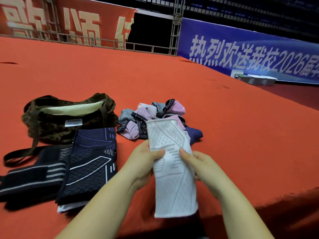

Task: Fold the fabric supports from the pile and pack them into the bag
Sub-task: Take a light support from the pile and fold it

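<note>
At the far left the bag [69,118] lies on the red cloth [155,80] with its mouth open toward the person. Just in front of it sit the flat supports: a black strap [31,176] and a dark blue sleeve [91,163], side by side and touching. To the right of the bag is the pile [151,118], a loose heap of pink and grey pieces.

In front of the pile both hands hold up one white sleeve [172,169]. Its long axis runs away from the person, a little tilted: the far end stands over the pile, the near end hangs at the table edge. The left hand [143,163] grips its left edge with the thumb on top, and the right hand [202,164] pinches the right edge in the same way. Both hold it near its middle, one opposite the other.

I think the fold will go across this middle, bringing the far end to the near end. The bag lies to the left of the hands, so the left hand is nearer for packing.
</note>
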Demonstrator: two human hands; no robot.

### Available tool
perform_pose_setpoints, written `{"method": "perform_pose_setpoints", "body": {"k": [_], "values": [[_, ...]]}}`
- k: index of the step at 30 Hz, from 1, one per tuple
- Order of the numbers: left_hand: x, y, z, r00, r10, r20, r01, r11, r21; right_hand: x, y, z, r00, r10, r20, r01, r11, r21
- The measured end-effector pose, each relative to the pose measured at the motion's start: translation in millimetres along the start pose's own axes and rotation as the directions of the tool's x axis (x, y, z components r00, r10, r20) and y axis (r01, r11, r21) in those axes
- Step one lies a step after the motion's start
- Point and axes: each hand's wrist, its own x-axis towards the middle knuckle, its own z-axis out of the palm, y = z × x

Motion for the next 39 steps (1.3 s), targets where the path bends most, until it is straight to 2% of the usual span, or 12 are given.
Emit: {"method": "perform_pose_setpoints", "body": {"k": [3,6,8,12,15,17,20,22,25,29,32,39], "values": [[3.8,0.5,0.1,0.994,-0.079,-0.076,0.059,0.969,-0.24,-1.5,14.7,-2.2,0.991,0.067,0.113,-0.066,0.998,-0.016],[5.6,-1.3,-0.8,0.987,-0.087,-0.138,0.029,0.926,-0.377,2.9,16.9,-10.2,1.0,0.026,0.011,-0.026,1.0,-0.005],[8.1,-4.8,-4.0,0.977,-0.072,-0.202,-0.017,0.913,-0.408,9.6,12.3,-22.0,0.999,-0.009,-0.034,0.003,0.985,-0.17],[12.7,-33.4,-15.4,0.921,-0.006,-0.389,-0.08,0.976,-0.204,27.8,1.6,-46.4,0.998,0.059,-0.017,-0.057,0.778,-0.626],[2.1,-65.7,-23.2,0.884,0.003,-0.467,0.069,0.988,0.138,42.2,3.1,-42.4,0.992,0.127,-0.026,-0.097,0.601,-0.794],[-8.2,-78.9,-28.1,0.894,0.022,-0.448,0.202,0.872,0.446,51.0,15.6,-30.3,0.993,0.101,-0.057,-0.099,0.482,-0.87],[-16.3,-88.7,-28.9,0.95,0.076,-0.301,0.239,0.442,0.865,53.1,45.3,-2.5,0.997,-0.062,-0.049,-0.023,0.363,-0.932],[-18.4,-88.4,-24.8,0.955,0.112,-0.274,0.251,0.181,0.951,46.2,61.3,17.8,0.981,-0.196,0.008,0.101,0.466,-0.879],[-12.7,-83.6,-17.2,0.98,0.15,-0.128,0.129,-0.001,0.992,38.5,80.6,39.1,0.947,-0.298,0.121,0.293,0.647,-0.704],[16.3,-87.7,-20.0,0.994,0.086,0.062,-0.047,-0.174,0.984,33.9,105.2,51.2,0.954,-0.144,0.262,0.294,0.61,-0.736],[23.0,-101.2,-27.2,0.992,-0.009,0.123,-0.122,-0.168,0.978,28.0,117.1,51.0,0.946,-0.145,0.29,0.323,0.508,-0.799],[14.6,-112.4,-48.2,0.999,-0.049,0.017,-0.027,-0.215,0.976,23.8,123.1,37.7,0.996,-0.064,0.061,0.084,0.491,-0.867]]}}
